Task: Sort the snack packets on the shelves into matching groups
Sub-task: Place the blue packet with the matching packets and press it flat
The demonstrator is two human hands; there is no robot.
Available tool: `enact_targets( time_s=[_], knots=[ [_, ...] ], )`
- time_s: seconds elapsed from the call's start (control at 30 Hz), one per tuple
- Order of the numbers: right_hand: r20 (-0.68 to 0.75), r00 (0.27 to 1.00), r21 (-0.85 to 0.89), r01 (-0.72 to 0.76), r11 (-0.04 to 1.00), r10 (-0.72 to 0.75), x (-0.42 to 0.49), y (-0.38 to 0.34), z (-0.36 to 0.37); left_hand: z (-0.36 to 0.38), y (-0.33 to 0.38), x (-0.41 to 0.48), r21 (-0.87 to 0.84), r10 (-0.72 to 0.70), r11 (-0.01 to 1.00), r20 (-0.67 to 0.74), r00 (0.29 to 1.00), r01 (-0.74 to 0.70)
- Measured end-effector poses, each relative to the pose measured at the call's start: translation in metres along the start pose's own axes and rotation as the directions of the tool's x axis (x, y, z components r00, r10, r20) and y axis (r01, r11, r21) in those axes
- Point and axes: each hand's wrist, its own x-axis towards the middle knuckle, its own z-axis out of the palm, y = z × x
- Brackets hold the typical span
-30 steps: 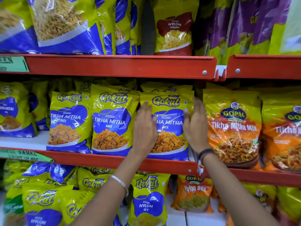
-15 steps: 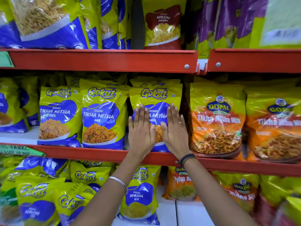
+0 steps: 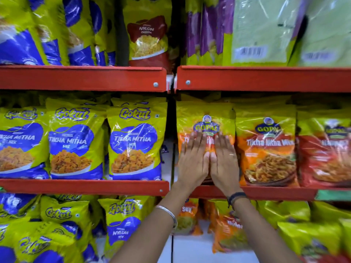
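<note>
Both my hands lie flat, side by side, on the front of an orange and yellow Gopal Tikha Mitha Mix packet (image 3: 205, 118) on the middle shelf, right bay. My left hand (image 3: 192, 160) and my right hand (image 3: 224, 160) have their fingers spread and press the packet without gripping it. To its right stands a matching Gopal packet (image 3: 266, 149), then a red Gopal packet (image 3: 324, 154). Left of the bay divider stand three yellow and blue Gokul Tikha Mitha Mix packets (image 3: 133, 141), upright in a row.
Red shelf lips (image 3: 83, 78) run across above and below the middle row. The top shelf holds blue and yellow bags, a maroon Nylon packet (image 3: 148, 38) and purple and green bags (image 3: 262, 29). The lower shelf holds Gokul Nylon packets (image 3: 121, 224) and orange Gopal packets (image 3: 228, 230).
Both hands left the rightmost Gokul packet and moved right across the divider onto the first Gopal packet. The view shifted right with them.
</note>
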Motion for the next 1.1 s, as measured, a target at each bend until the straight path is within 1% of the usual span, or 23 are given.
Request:
enact_targets(
  time_s=[0.1,0.23,0.33,0.4,0.43,0.5,0.53,0.57,0.6,0.67,0.73,0.77,0.83,0.9,1.0,1.1],
  knots=[
    [-0.002,1.000,0.012,-0.001,1.000,0.001,0.001,0.005,0.004,0.010,-0.002,0.002,0.057,-0.025,0.998,-0.018,1.000,0.026],
    [0.011,1.000,0.035,0.007,0.999,-0.007,0.003,0.002,0.002,0.012,-0.002,0.003,0.092,-0.026,0.995,-0.046,0.999,0.030],
    [0.053,0.996,0.147,0.062,0.987,-0.070,0.002,0.006,-0.014,0.012,0.007,0.000,0.119,-0.069,0.990,-0.067,0.995,0.077],
    [0.048,0.995,0.250,0.074,0.965,-0.089,-0.003,0.020,-0.034,0.011,0.024,-0.001,0.067,-0.092,0.993,-0.094,0.991,0.098],
    [0.010,0.997,0.281,0.070,0.957,-0.076,-0.006,0.031,-0.045,0.012,0.036,0.000,0.023,-0.075,0.997,-0.114,0.991,0.078],
    [-0.106,0.994,0.325,0.039,0.945,-0.005,-0.008,0.054,-0.067,0.011,0.060,0.006,-0.088,-0.009,0.996,-0.165,0.986,-0.006],
    [-0.158,0.986,0.345,0.006,0.938,0.052,-0.007,0.068,-0.078,0.011,0.073,0.013,-0.162,0.004,0.986,-0.187,0.982,-0.035],
    [-0.196,0.973,0.367,-0.040,0.929,0.119,-0.003,0.082,-0.087,0.012,0.085,0.022,-0.252,-0.022,0.968,-0.184,0.983,-0.025],
    [-0.221,0.957,0.385,-0.090,0.919,0.186,0.004,0.099,-0.096,0.013,0.096,0.033,-0.338,-0.076,0.941,-0.159,0.984,0.018],
    [-0.222,0.926,0.408,-0.197,0.892,0.306,0.021,0.129,-0.113,0.019,0.111,0.059,-0.462,-0.231,0.872,-0.098,0.968,0.161],
    [-0.170,0.908,0.419,-0.285,0.862,0.382,0.042,0.156,-0.127,0.024,0.119,0.085,-0.536,-0.387,0.788,-0.047,0.921,0.304],
    [-0.121,0.900,0.437,-0.330,0.837,0.419,0.053,0.166,-0.131,0.025,0.120,0.096,-0.555,-0.439,0.755,-0.032,0.898,0.349],
    [-0.015,0.886,0.471,-0.402,0.785,0.463,0.070,0.181,-0.135,0.026,0.119,0.115,-0.534,-0.521,0.722,0.001,0.854,0.441],
    [0.045,0.885,0.442,-0.434,0.785,0.464,0.084,0.190,-0.135,0.025,0.119,0.126,-0.472,-0.573,0.709,0.047,0.818,0.524],
    [0.038,0.884,0.331,-0.451,0.829,0.466,0.098,0.196,-0.136,0.022,0.116,0.135,-0.390,-0.575,0.736,0.071,0.815,0.553],
    [-0.012,0.922,0.166,-0.380,0.910,0.387,0.100,0.204,-0.137,0.021,0.112,0.138,-0.300,-0.561,0.781,0.047,0.826,0.548]
  ],
)
